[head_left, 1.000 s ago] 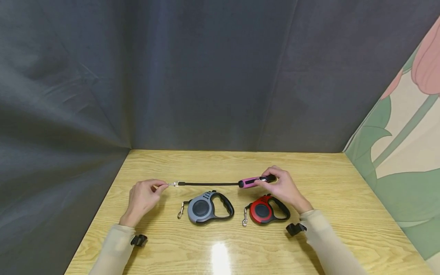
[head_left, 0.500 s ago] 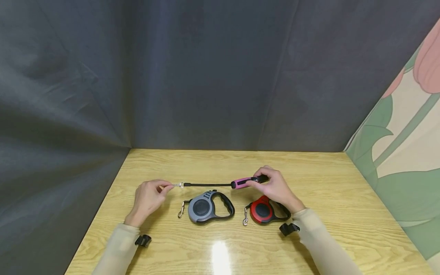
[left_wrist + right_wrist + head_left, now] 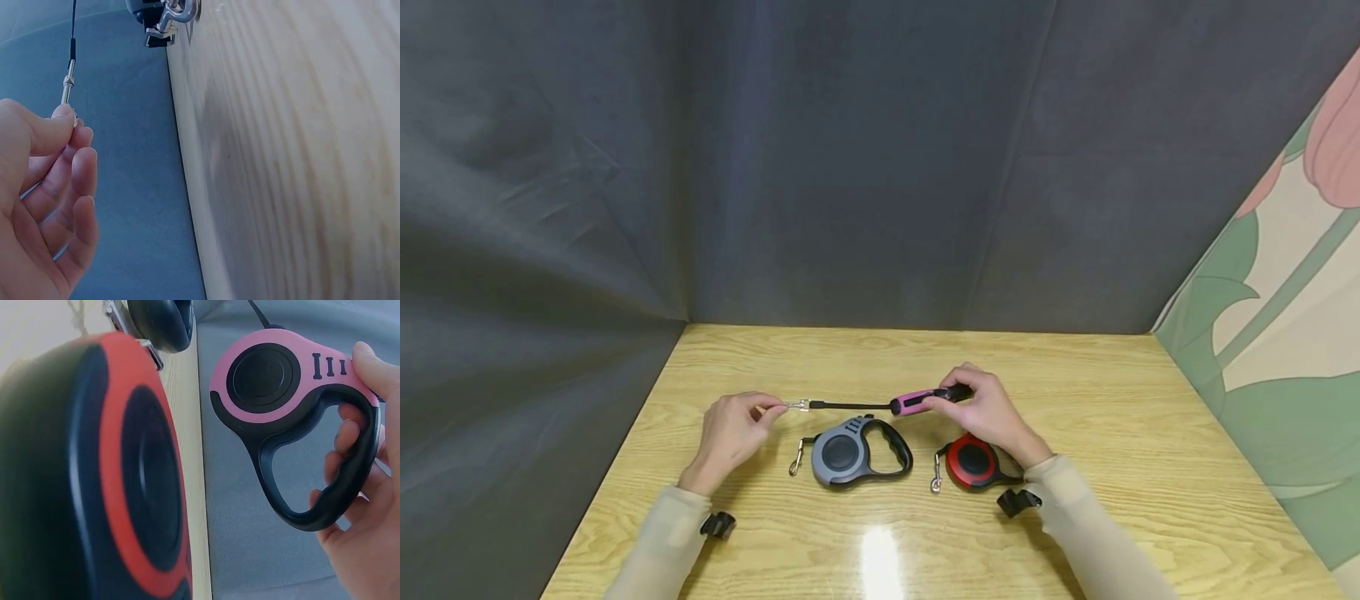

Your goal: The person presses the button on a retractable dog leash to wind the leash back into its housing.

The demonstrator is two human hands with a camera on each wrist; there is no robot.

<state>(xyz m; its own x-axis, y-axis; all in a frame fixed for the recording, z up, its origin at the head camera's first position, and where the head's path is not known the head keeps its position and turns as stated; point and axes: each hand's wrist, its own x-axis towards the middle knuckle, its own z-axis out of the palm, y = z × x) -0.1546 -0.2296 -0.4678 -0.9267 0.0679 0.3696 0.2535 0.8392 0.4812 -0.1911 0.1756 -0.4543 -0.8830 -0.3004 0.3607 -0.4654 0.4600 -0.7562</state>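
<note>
My right hand (image 3: 988, 410) grips the black looped handle of a pink retractable dog leash (image 3: 264, 374), with fingers through the loop and thumb along the top. A short length of black strap (image 3: 853, 406) runs out of the leash straight to the left. At its end is a silver snap hook (image 3: 67, 87), which my left hand (image 3: 733, 432) pinches between thumb and forefinger. The hands hold the leash and strap up off the table. Below the strap lies a grey retractable leash (image 3: 838, 451). Beneath my right hand lies a red one (image 3: 972, 461), its handle partly hidden by the wrist.
The wooden table (image 3: 880, 533) carries the two lying leashes, each with its snap hook to the left. A dark grey curtain (image 3: 865, 167) stands behind and at the left. A flowered cloth (image 3: 1285, 333) hangs at the right.
My right hand has moved left with the pink leash, and my left hand slightly right with the hook. The strap between them has become shorter and stays straight. The lying leashes have not moved.
</note>
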